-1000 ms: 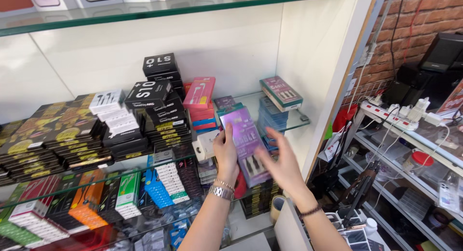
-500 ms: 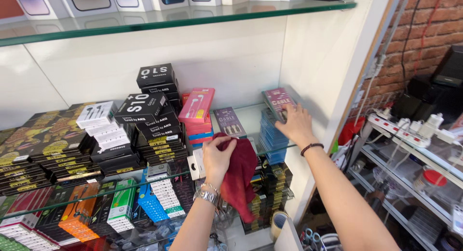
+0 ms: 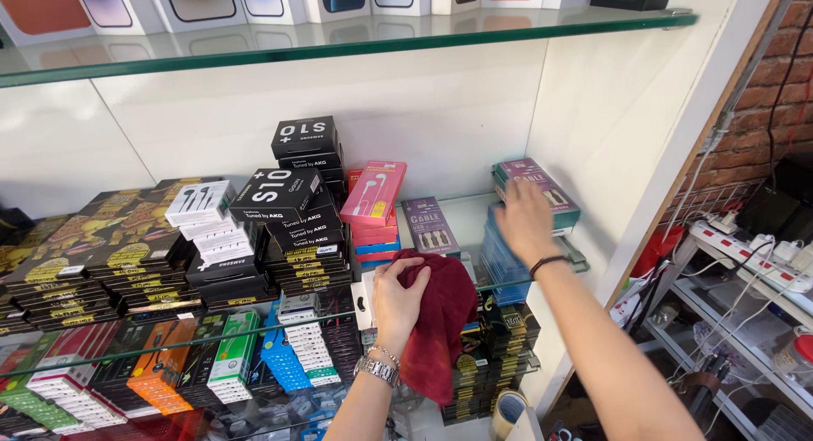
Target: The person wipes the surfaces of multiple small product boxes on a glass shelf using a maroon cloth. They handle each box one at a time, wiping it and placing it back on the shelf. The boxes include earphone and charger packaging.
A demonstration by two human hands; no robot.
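The left hand [image 3: 398,299], at lower centre of the frame, was closed on a dark red cloth [image 3: 440,322]; the fingers gripped its upper edge and the rest hung below the wrist, in front of the edge of the glass shelf [image 3: 474,221]. A metal watch [image 3: 377,371] sat on that wrist.

The right hand [image 3: 523,222], right of centre, lay flat with fingers spread on a green and purple cable box [image 3: 542,187]. It pressed the box and did not grip it. This box topped a stack of blue boxes [image 3: 501,263] at the right end of the shelf. A dark band [image 3: 549,263] circled the right wrist.

A second purple cable box [image 3: 429,225] lay between the two hands. A pink earphone box [image 3: 373,194] stood left of it, beside stacked black boxes [image 3: 292,205].
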